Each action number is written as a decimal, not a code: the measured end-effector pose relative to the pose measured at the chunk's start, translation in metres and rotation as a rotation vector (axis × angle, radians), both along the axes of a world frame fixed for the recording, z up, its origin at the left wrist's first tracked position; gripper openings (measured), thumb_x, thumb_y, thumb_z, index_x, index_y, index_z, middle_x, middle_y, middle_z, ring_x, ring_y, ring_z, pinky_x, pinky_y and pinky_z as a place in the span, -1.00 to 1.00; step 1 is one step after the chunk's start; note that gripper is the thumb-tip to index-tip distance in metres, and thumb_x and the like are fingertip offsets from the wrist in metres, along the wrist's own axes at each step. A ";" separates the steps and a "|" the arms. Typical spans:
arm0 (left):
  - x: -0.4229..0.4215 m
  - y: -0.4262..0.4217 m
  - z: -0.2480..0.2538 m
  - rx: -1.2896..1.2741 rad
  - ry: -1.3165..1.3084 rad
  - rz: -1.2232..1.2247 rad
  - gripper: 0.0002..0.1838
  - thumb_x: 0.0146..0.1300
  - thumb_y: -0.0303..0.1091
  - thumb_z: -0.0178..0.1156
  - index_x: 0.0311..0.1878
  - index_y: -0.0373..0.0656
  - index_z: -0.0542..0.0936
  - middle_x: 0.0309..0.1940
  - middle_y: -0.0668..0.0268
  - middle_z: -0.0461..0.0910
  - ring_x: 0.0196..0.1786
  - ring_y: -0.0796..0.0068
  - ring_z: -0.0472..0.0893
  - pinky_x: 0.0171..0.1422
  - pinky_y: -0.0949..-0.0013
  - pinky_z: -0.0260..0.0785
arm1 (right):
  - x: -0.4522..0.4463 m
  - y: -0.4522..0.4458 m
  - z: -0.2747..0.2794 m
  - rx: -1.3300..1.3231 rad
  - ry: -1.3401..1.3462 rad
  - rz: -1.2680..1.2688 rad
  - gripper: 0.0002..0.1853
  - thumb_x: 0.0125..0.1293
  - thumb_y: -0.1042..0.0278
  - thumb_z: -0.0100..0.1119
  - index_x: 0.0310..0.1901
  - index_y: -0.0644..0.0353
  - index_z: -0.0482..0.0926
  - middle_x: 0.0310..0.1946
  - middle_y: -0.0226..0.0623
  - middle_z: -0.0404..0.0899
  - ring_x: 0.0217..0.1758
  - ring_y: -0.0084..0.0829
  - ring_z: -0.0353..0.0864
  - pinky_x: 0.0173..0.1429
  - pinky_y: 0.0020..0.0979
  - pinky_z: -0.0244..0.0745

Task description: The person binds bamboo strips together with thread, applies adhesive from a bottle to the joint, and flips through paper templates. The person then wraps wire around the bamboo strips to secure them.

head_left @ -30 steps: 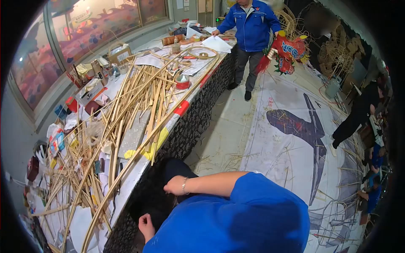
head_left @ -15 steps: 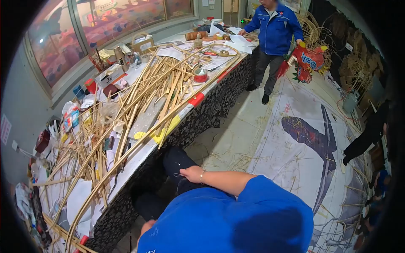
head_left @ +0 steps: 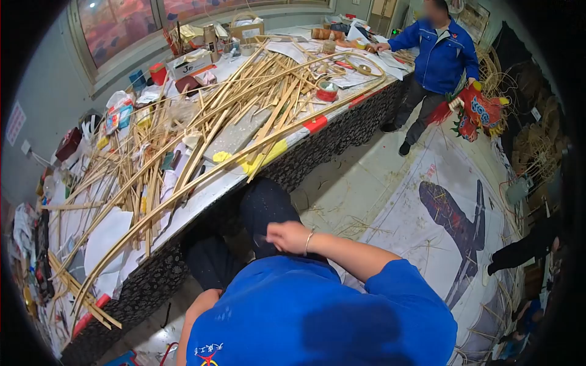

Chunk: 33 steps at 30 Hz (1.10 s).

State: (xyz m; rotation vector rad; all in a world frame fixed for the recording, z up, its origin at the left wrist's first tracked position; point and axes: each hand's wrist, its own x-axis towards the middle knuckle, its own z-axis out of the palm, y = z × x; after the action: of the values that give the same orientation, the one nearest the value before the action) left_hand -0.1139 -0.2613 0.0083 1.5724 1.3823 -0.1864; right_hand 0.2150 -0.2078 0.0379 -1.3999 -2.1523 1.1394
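Your view has swung to the left since a second ago, so the table sits higher and further right, and more of its near corner shows, with strip ends jutting past it. Your right hand has come away from the dark cloth on the table's side and is now above your right thigh, in front of your shirt. Its fingers are curled inward, but they are blurred, and I can't tell whether they grip something thin or whether they touch the trousers. Your left hand was in plain sight a second ago with bent fingers; now only an edge of it shows beside the shirt, so I can't say how its fingers stand.

The wood strips lie in a loose heap on the table, ahead of both your hands and to the left of the right one. Your thigh and the table's front edge come between that hand and the heap, and neither visible part of your hands touches it. The longest strips run along the front edge, passing by the yellow cloth, the nearest patch of the table to your right hand. A red tape roll lies by the far part of the heap. The co-worker remains at the table's far end, holding the red dragon head.
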 end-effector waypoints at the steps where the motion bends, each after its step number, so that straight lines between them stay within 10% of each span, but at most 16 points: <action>1: 0.002 0.001 0.004 -0.019 -0.016 0.023 -0.58 -0.01 -0.10 0.21 -0.20 -0.26 0.62 -0.28 -0.08 0.60 -0.11 0.05 0.60 -0.03 0.25 0.38 | -0.003 0.002 0.031 0.001 0.315 -0.053 -0.82 0.35 0.26 -0.03 -0.35 0.17 0.40 -0.53 -0.22 0.55 -0.52 -0.42 0.54 -0.37 -0.41 0.44; 3: -0.001 0.005 0.001 -0.034 -0.032 -0.001 -0.59 -0.06 -0.14 0.24 -0.22 -0.28 0.62 -0.30 -0.10 0.60 -0.13 0.06 0.61 -0.05 0.25 0.39 | -0.010 -0.010 0.106 0.114 0.868 -0.003 -0.92 0.38 0.45 -0.07 -0.27 0.25 0.40 -0.37 -0.27 0.58 -0.37 -0.58 0.48 -0.24 -0.53 0.43; 7: 0.016 0.008 0.027 0.054 0.083 -0.034 -0.58 -0.10 -0.12 0.27 -0.29 -0.30 0.62 -0.35 -0.09 0.60 -0.20 0.11 0.63 -0.12 0.25 0.39 | -0.010 -0.037 0.226 0.539 1.165 0.562 -0.94 0.32 0.53 -0.04 -0.25 0.23 0.45 -0.24 -0.02 0.56 -0.16 -0.25 0.55 -0.12 -0.34 0.46; 9: -0.023 0.028 -0.061 -0.039 -0.004 -0.178 -0.59 -0.11 -0.11 0.27 -0.33 -0.30 0.62 -0.38 -0.09 0.61 -0.24 0.09 0.63 -0.15 0.24 0.40 | -0.015 -0.046 0.252 0.388 1.325 0.779 -0.94 0.32 0.51 -0.05 -0.27 0.20 0.44 -0.24 -0.04 0.55 -0.18 -0.25 0.53 -0.15 -0.32 0.45; 12: -0.006 0.022 -0.017 -0.026 0.001 -0.067 -0.62 -0.12 -0.11 0.28 -0.41 -0.29 0.63 -0.49 -0.04 0.59 -0.36 0.18 0.62 -0.24 0.23 0.39 | -0.028 -0.049 0.254 0.150 1.504 0.839 -0.94 0.31 0.48 -0.06 -0.30 0.16 0.43 -0.24 -0.09 0.53 -0.22 -0.26 0.50 -0.19 -0.30 0.42; 17: -0.032 0.018 -0.080 -0.220 -0.170 0.094 -0.81 -0.09 -0.29 0.31 -0.52 -0.23 0.61 -0.66 0.29 0.56 -0.54 0.63 0.44 -0.39 0.41 0.32 | -0.043 -0.045 0.251 -0.008 1.651 0.868 -0.92 0.30 0.43 -0.07 -0.36 0.08 0.40 -0.24 -0.15 0.50 -0.28 -0.27 0.45 -0.27 -0.27 0.38; 33: -0.047 0.007 -0.076 -0.227 -0.232 0.261 -0.93 -0.01 -0.42 0.25 -0.53 -0.19 0.64 -0.69 0.49 0.51 -0.59 0.71 0.37 -0.48 0.50 0.25 | -0.033 -0.035 0.256 -0.202 1.820 0.991 -0.86 0.29 0.36 -0.12 -0.43 0.01 0.39 -0.22 -0.17 0.43 -0.37 -0.27 0.38 -0.36 -0.27 0.33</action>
State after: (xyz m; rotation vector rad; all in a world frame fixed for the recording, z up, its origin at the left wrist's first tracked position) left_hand -0.1604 -0.2540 -0.0682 1.1752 1.3184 -0.0012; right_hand 0.1825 -0.2427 0.2935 0.8660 -1.0530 1.7429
